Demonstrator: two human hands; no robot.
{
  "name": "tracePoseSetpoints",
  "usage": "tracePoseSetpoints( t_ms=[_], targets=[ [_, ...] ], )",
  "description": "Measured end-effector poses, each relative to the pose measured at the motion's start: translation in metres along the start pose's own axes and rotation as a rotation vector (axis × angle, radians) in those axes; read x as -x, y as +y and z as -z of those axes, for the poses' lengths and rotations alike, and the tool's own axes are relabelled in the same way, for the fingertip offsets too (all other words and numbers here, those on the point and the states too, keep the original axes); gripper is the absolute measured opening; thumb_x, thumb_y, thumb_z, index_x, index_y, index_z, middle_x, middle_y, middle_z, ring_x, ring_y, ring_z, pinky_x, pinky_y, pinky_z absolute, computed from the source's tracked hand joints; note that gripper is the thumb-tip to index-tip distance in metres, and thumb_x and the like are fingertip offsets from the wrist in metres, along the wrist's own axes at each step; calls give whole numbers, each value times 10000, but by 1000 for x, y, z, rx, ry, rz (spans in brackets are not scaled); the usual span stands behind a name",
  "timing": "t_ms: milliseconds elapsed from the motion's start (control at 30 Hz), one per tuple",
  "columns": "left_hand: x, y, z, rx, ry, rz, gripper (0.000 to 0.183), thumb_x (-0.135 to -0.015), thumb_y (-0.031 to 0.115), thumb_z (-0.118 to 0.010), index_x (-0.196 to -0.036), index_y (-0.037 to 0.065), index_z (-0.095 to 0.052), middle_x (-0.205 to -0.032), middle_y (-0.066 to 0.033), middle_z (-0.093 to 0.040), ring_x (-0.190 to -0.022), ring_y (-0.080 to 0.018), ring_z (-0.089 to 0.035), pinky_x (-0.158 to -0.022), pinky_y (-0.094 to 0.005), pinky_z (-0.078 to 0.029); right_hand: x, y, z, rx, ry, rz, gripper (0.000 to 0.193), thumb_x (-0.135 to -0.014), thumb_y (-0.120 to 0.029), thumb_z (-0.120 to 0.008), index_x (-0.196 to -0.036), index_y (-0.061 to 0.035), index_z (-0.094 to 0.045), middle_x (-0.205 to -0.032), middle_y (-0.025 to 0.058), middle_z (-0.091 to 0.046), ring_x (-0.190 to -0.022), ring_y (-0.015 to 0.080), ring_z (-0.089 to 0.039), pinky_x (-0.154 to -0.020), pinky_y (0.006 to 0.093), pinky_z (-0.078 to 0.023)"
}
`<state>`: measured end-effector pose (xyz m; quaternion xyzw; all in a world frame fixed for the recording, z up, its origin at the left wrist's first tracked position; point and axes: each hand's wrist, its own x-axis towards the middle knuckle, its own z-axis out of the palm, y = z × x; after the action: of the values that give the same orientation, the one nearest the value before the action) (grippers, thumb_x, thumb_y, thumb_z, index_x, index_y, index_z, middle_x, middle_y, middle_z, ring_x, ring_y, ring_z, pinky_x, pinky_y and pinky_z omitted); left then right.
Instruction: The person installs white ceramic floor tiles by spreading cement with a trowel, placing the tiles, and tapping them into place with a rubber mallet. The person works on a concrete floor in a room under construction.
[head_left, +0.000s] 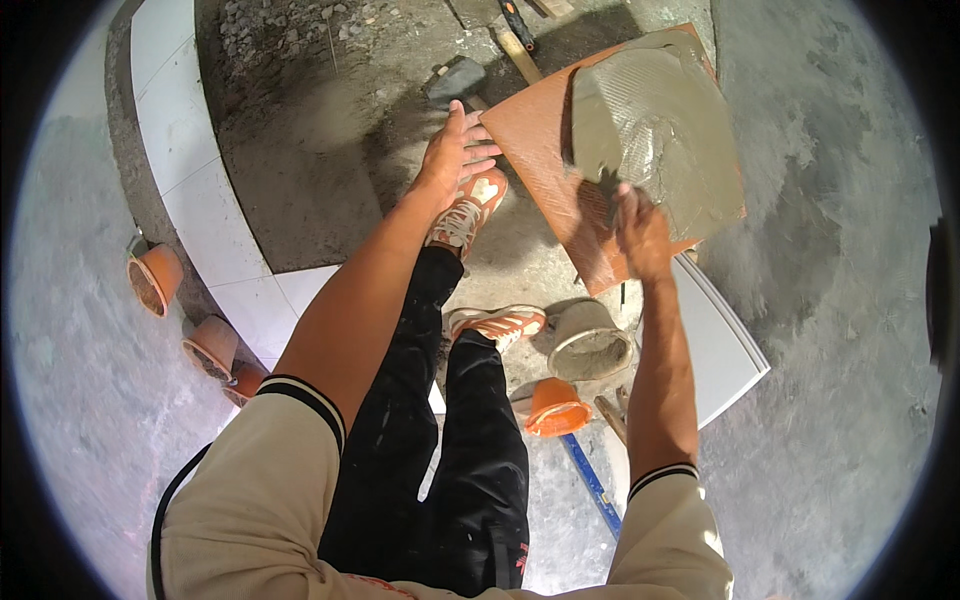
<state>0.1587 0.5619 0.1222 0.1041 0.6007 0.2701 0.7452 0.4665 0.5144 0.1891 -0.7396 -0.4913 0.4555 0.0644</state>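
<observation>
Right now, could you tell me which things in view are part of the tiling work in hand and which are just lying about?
In use:
- left hand steadying the tile
- right hand working the trowel
- grey mortar spread on the tile

Lying about:
- mortar bucket
- orange pots
- hammer
- white tile on the floor
- blue-handled tool

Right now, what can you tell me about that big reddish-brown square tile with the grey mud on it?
The tile is a large square slab, showing a reddish-brown, clay-like back. It sits tilted over the rough grey floor. Wet grey mortar covers most of its upper right part, with fine comb lines in it, while the left and lower parts are bare. The left hand steadies its left corner with the fingertips. The right hand, at its lower edge, holds a trowel whose blade lies flat in the mortar.
</observation>
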Motion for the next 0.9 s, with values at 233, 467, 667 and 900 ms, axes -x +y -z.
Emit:
tracePoseSetpoints(
  t_ms=[233, 467, 667, 900],
  targets=[
    [-4, -13, 11, 15, 20, 46, 864, -1093, 646, -426, -1577, -67, -364, -1481, -275, -535, -1314, -371, -603, -1150, -476, -485, 85, 7, -90, 335, 290, 154, 437, -1077, -451, -581, -1213, -59, -716, -1062, 260, -750, -932, 484, -724, -846, 549, -569],
    [-10, -20, 5, -11, 76, -17, 835, -1053, 573, -604, -1547, -68, -398, -1449, -295, -547, -1308, -397, -611, -1126, -489, -518, 77, 41, -54, 187, 582, -351, 474, -1064, -483, -596, -1071, -27, -727, -890, 265, -724, -840, 493, -685, -759, 557, -522],
    [-13, -26, -7, -77, 134, -2, 756, -1055, 522, -634, -1531, -32, -439, -1441, -250, -570, -1274, -386, -616, -1116, -487, -529, 145, 149, -73, -128, 691, -557, 530, -1083, -497, -565, -1021, 15, -686, -771, 209, -686, -666, 395, -654, -678, 513, -504],
    [-18, -37, 2, -94, 161, -75, 688, -1104, 496, -544, -1536, -29, -436, -1425, -250, -571, -1306, -387, -602, -1132, -498, -521, 128, 72, -87, -689, 306, -453, 520, -1118, -532, -490, -1062, -40, -650, -720, 11, -587, -561, 111, -555, -499, 304, -492]
  ],
)
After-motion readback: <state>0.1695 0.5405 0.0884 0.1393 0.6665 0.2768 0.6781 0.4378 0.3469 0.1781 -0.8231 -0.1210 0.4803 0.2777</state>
